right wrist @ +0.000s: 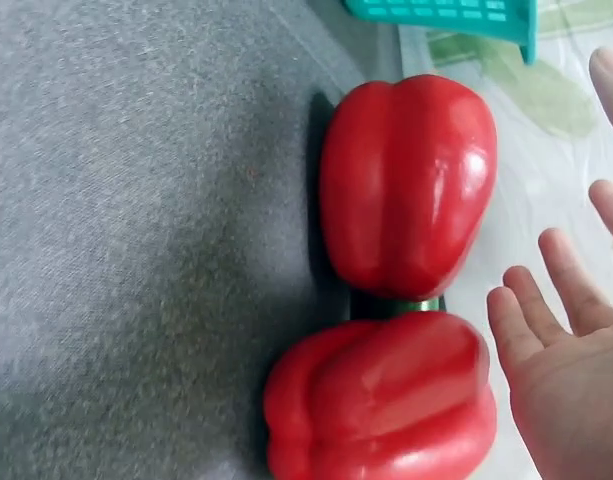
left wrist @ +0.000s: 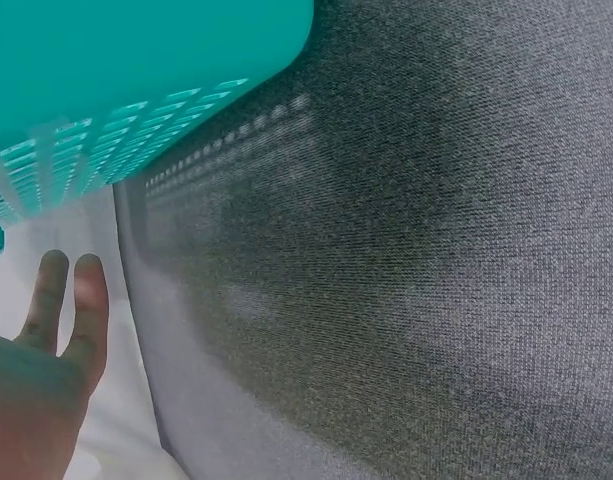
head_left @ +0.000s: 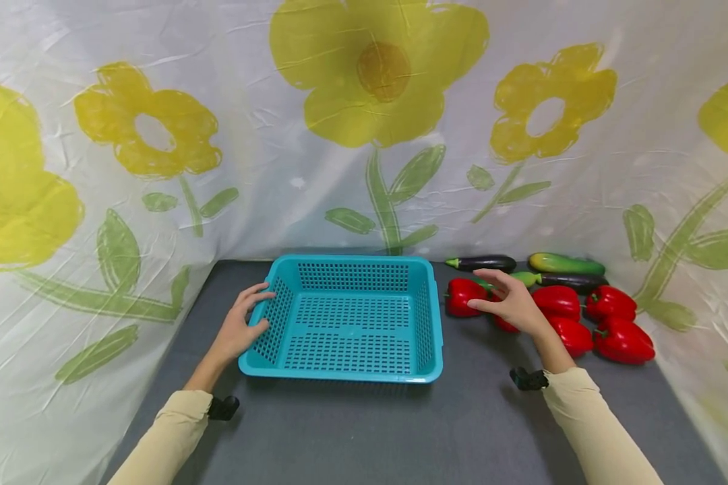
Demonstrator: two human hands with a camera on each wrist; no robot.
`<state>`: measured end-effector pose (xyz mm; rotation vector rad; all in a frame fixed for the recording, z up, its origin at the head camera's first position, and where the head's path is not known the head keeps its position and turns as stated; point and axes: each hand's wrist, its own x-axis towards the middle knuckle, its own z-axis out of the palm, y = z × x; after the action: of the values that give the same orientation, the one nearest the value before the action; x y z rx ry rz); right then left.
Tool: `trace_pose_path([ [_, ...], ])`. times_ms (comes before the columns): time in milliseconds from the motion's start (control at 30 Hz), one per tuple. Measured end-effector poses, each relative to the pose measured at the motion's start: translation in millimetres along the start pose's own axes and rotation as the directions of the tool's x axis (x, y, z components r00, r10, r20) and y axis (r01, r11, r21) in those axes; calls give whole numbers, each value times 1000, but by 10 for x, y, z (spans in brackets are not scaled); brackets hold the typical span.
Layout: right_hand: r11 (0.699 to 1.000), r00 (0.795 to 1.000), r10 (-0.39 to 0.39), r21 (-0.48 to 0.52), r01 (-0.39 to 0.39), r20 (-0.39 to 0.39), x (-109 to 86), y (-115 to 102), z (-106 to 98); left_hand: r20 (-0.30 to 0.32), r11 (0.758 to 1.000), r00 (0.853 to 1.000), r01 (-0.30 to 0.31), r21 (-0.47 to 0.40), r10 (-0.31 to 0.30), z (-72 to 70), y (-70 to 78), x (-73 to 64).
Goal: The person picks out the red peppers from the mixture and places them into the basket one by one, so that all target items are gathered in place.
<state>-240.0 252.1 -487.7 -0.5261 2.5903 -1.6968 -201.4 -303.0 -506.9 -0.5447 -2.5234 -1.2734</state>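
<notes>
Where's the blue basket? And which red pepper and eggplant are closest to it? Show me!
Blue basket (head_left: 350, 332): head view, on its bare inside bottom.
Red pepper (head_left: 463, 298): head view, on the middle of its side.
Eggplant (head_left: 487, 263): head view, on its dark body.

A shallow, slotted turquoise plastic basket (head_left: 340, 374) lies on a dark grey tabletop (head_left: 340, 438). The person's bare left hand (head_left: 243, 326) is at its left rim, fingers spread. The bare right hand (head_left: 514, 306) — thumb and fingers apart — is over glossy red bell peppers (head_left: 623, 340); behind them lie long, dark purple eggplants (head_left: 488, 263) — and beyond, a white sheet printed with yellow flowers (head_left: 267, 168).
</notes>
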Motion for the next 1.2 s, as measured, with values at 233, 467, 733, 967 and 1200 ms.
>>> trace_pose_path([
  [233, 1000, 999, 16, -14, -16, 38, 57, -272, 66, 1, 999, 1000, 0, -37, 0, 22, -114, -17],
  [467, 998, 996, 60, -36, -57, 65, 205, -12, 84, 3, 999, 1000, -20, -40, 20, -15, 196, 6],
  [733, 992, 992, 66, -113, -54, 103, 290, 163, 89, 16, 998, 1000, -4, -58, 5, -49, 319, -1],
  [967, 978, 986, 90, -199, -62, 139, 334, 170, 98, 19, 999, 1000, -3, -51, 4, -59, 335, -1],
  [1200, 965, 982, 122, -247, -84, 146, 345, 157, 95, 18, 999, 1000, -1, -47, 1, -55, 340, 11],
])
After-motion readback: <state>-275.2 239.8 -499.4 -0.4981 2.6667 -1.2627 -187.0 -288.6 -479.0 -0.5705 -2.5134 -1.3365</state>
